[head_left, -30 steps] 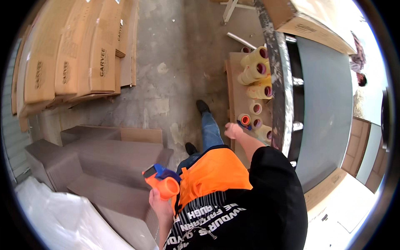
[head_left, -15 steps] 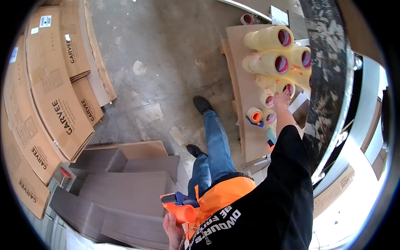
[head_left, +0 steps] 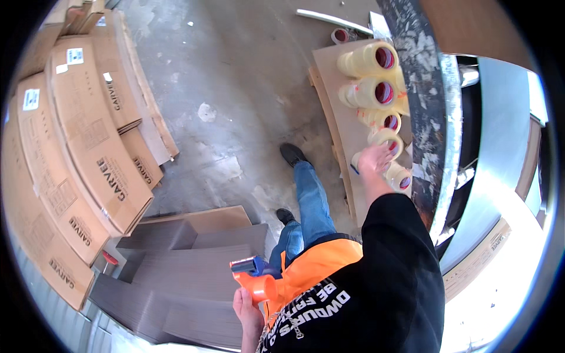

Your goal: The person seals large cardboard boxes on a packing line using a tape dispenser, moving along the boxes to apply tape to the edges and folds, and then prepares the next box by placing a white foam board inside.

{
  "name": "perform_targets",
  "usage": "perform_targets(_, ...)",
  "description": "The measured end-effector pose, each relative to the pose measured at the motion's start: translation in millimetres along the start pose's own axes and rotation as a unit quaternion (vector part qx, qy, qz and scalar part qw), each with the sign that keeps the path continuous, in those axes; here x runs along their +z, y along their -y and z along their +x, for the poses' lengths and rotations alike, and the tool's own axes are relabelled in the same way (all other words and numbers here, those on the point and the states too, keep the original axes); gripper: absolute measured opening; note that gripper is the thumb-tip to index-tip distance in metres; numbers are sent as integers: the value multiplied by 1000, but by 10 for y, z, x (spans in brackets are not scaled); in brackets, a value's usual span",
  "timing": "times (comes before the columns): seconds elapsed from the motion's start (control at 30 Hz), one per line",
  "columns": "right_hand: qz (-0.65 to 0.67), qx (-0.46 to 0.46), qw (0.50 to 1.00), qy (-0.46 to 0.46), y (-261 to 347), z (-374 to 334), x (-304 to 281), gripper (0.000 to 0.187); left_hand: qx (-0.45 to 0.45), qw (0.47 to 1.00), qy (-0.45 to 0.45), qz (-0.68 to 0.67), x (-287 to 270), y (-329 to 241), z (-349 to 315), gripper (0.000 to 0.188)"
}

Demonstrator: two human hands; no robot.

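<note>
Currently in left hand [head_left: 248, 312]: tape dispenser [head_left: 259, 288], orange body and blue part, held up just in front of the orange apron [head_left: 321, 262]; round orange hub faces the person.
Left fingers: curled, clamped on the dispenser's lower side.
Right hand [head_left: 375, 160]: reached out over the rolls, fingers bent, fingertips at the core of a pale tape roll [head_left: 381, 136]; cannot tell whether they are closed on it or only touching.
Roll by right forearm: another pale roll [head_left: 398, 175], just beside it, reddish core showing.
Blue bit near right wrist: mostly hidden by the hand, kind unclear.
Rolls further along: long pale yellow stacks lying on their sides, upper stack [head_left: 358, 60] and lower stack [head_left: 360, 94], red cores toward the table edge [head_left: 421, 100].
Under rolls: brown board [head_left: 341, 132] on a wooden pallet.
Far end: one loose roll [head_left: 340, 36] near a white bar [head_left: 332, 19].
Right side: grey surface [head_left: 497, 135] beyond the dark, worn table edge.
Left side: brown cartons [head_left: 97, 135], stacked; grey sheets [head_left: 200, 273] piled nearer the person.
Floor: stained concrete [head_left: 235, 82], both shoes on it.
</note>
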State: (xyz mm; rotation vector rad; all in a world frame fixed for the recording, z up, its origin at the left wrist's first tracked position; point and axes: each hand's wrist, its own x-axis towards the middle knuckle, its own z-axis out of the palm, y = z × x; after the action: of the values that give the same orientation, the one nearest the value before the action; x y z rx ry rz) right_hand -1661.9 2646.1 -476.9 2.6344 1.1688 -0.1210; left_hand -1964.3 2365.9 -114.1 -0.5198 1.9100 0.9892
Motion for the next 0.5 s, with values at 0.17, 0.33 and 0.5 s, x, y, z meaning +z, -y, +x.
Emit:
perform_targets(0.17,361,-154,892,226,61,-1156,-892,37,96,994,55,18,-29,-70,14,27)
perform_targets(0.33,622,-253,568,476,77,-2233,-2698,33,205,973,39,-100,-244,-241,-22,31)
perform_targets(0.5,589,-398,427,559,15,-2852,-3745,40,280,928,25,-244,-607,-233,-303,32)
